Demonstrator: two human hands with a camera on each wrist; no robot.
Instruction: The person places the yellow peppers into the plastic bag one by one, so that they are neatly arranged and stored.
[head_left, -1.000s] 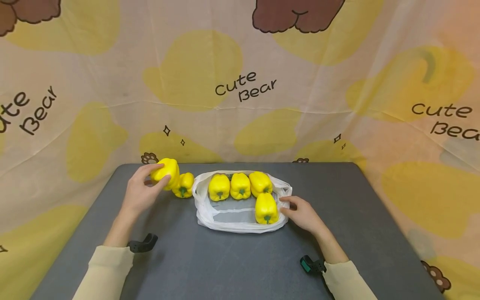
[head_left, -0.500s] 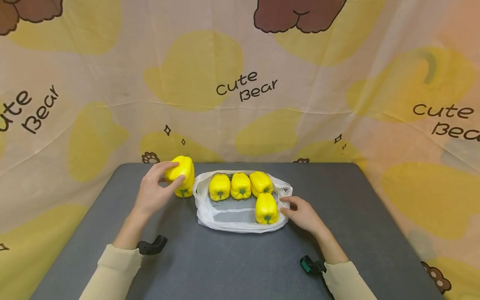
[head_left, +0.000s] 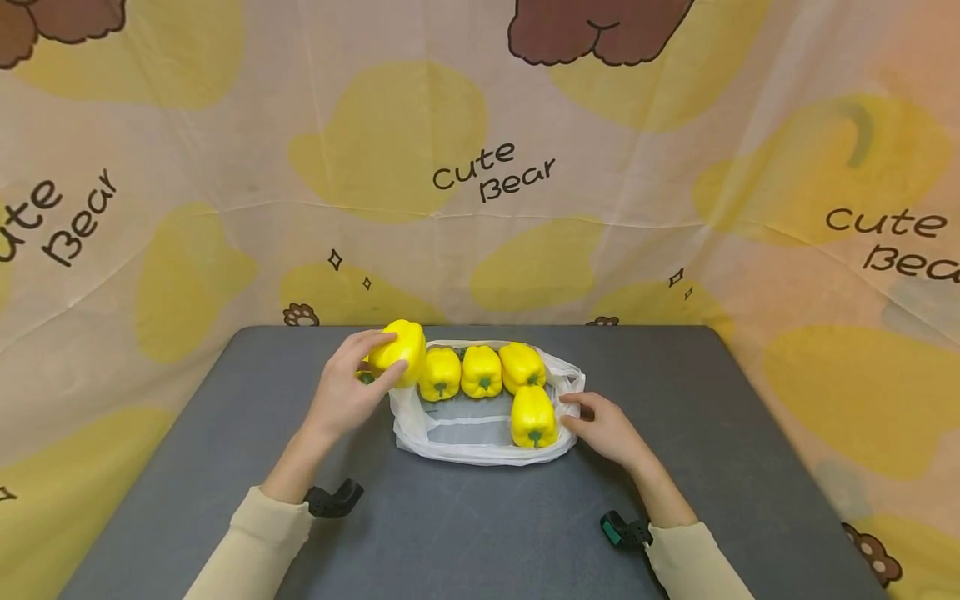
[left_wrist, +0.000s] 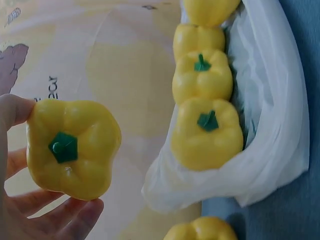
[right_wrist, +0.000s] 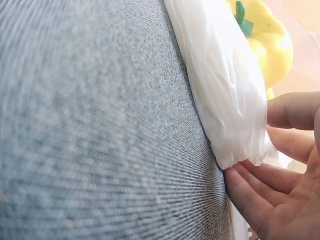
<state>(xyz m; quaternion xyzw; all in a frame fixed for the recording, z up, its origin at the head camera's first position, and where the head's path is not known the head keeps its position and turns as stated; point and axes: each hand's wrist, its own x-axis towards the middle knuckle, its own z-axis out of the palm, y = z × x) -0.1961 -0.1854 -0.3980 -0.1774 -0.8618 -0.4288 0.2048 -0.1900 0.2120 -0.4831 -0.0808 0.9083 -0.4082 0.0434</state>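
In the head view my left hand (head_left: pixel 348 392) holds a yellow bell pepper (head_left: pixel 406 354) over the left rim of a white plastic bag (head_left: pixel 411 429). The left wrist view shows this pepper's green stem end (left_wrist: pixel 63 147), with thumb and fingers around its sides. Several more yellow peppers sit inside the bag: a row along the back and one pepper (head_left: pixel 533 417) at the front right. My right hand (head_left: pixel 611 429) pinches the bag's right rim; its fingers (right_wrist: pixel 292 110) lie against the white plastic (right_wrist: pixel 225 100) in the right wrist view.
Another yellow pepper (left_wrist: pixel 200 231) rests on the table left of the bag, mostly hidden behind my left hand in the head view. The grey table (head_left: pixel 480 533) ends at a patterned cloth backdrop (head_left: pixel 525 250).
My left hand has carried its pepper rightward, past the pepper on the table, to the bag's left edge. The right hand and bag have stayed in place.
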